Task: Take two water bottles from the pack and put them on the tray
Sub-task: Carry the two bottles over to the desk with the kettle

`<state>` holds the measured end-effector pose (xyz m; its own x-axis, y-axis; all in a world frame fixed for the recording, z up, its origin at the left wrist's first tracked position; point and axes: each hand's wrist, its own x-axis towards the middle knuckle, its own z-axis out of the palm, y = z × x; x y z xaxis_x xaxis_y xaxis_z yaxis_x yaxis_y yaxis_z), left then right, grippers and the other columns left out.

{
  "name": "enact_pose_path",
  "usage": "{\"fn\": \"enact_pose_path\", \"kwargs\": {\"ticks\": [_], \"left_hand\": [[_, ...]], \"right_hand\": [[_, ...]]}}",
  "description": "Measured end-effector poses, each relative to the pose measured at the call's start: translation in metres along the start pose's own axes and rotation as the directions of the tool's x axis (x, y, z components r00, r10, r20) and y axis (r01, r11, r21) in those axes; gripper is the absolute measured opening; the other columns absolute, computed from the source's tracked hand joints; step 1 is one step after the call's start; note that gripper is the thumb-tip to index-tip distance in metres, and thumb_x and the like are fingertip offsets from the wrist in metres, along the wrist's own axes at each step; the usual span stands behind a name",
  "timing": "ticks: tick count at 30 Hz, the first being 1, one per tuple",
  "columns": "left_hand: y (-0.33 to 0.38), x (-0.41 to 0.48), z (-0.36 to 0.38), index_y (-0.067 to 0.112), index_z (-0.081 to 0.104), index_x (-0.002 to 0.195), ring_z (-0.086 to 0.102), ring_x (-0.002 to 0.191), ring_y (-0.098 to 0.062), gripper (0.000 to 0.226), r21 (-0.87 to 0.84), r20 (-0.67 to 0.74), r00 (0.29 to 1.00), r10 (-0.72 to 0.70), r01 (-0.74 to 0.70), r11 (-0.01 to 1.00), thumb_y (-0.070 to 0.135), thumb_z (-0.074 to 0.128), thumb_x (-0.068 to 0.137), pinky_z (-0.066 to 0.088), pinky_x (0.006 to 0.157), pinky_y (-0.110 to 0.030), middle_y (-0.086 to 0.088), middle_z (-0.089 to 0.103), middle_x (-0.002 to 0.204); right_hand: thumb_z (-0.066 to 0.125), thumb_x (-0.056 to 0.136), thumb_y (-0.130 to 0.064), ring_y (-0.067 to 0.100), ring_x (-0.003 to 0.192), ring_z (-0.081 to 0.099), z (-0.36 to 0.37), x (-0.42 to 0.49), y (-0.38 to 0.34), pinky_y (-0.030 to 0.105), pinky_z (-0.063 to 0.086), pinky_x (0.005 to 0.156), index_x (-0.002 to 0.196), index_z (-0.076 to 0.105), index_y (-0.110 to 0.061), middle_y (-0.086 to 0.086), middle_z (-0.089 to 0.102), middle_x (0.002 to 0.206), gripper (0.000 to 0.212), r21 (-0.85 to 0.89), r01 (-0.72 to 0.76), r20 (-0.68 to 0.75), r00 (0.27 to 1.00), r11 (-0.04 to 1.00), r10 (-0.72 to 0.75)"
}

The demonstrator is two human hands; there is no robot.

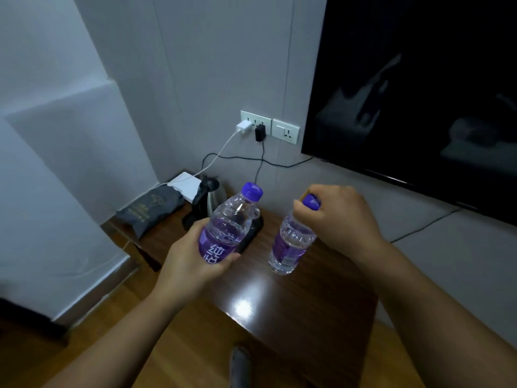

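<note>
2 water bottles, purple caps and labels, both in hand above dark wooden table [293, 317]. Left hand [190, 264] wrapped around label of left bottle [226, 228], tilted, over black tray [251, 233]. Right hand [341, 217] pinched closed on cap of right bottle [291, 242], base at or just above tabletop, contact unclear. Tray mostly hidden beside electric kettle [208, 200]. Advice: lower upright onto bare tray surface, clear of kettle, release after base settles.

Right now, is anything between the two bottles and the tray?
Nothing visible is. The left hand holds one bottle directly above the black tray; the kettle stands at the tray's far end. The right hand grips the second bottle by its cap, over bare table beside the tray.
</note>
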<state>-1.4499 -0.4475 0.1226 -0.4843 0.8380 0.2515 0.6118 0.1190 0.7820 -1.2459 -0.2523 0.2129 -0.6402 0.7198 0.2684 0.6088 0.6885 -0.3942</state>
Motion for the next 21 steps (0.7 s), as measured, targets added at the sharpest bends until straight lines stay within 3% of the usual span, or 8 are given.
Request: {"fn": "enact_pose_path", "kwargs": {"ticks": [7, 14, 18, 21], "left_hand": [[-0.072, 0.100, -0.033, 0.075, 0.035, 0.121, 0.061, 0.102, 0.016, 0.070, 0.039, 0.029, 0.999, -0.028, 0.027, 0.999, 0.076, 0.076, 0.065, 0.049, 0.072, -0.001, 0.048, 0.056, 0.116], [-0.128, 0.178, -0.052, 0.076, 0.040, 0.119, 0.059, 0.105, 0.020, 0.075, -0.063, 0.105, 0.993, -0.057, 0.064, 0.996, 0.051, 0.088, 0.068, 0.044, 0.074, 0.004, 0.051, 0.057, 0.114], [-0.167, 0.213, -0.052, 0.070, 0.048, 0.118, 0.063, 0.106, 0.012, 0.071, -0.170, 0.180, 0.982, -0.052, 0.084, 0.982, 0.051, 0.090, 0.064, 0.049, 0.076, -0.001, 0.034, 0.065, 0.116], [-0.196, 0.233, -0.050, 0.070, 0.049, 0.111, 0.064, 0.104, 0.002, 0.067, -0.185, 0.216, 0.976, -0.040, 0.081, 0.980, 0.061, 0.086, 0.056, 0.051, 0.076, -0.007, 0.013, 0.063, 0.118]], "right_hand": [[0.044, 0.078, -0.065, 0.024, 0.067, 0.062, 0.064, 0.098, -0.028, 0.041, 0.054, 0.062, 0.079, 0.066, -0.022, 0.001, 0.066, 0.068, 0.049, 0.037, -0.061, -0.001, 0.998, 0.997, 0.061], [0.034, 0.074, -0.069, 0.028, 0.073, 0.064, 0.105, 0.167, -0.054, 0.040, 0.056, 0.066, 0.085, 0.068, -0.023, 0.003, 0.070, 0.075, 0.058, -0.009, -0.136, 0.016, 0.991, 0.991, 0.136], [0.040, 0.076, -0.067, 0.029, 0.071, 0.062, 0.130, 0.184, -0.069, 0.036, 0.051, 0.060, 0.082, 0.065, -0.022, 0.003, 0.067, 0.073, 0.052, -0.043, -0.245, 0.000, 0.970, 0.969, 0.245], [0.051, 0.083, -0.060, 0.029, 0.067, 0.060, 0.150, 0.188, -0.084, 0.032, 0.038, 0.051, 0.078, 0.062, -0.020, 0.003, 0.064, 0.068, 0.042, -0.095, -0.306, -0.030, 0.952, 0.947, 0.304]]}}
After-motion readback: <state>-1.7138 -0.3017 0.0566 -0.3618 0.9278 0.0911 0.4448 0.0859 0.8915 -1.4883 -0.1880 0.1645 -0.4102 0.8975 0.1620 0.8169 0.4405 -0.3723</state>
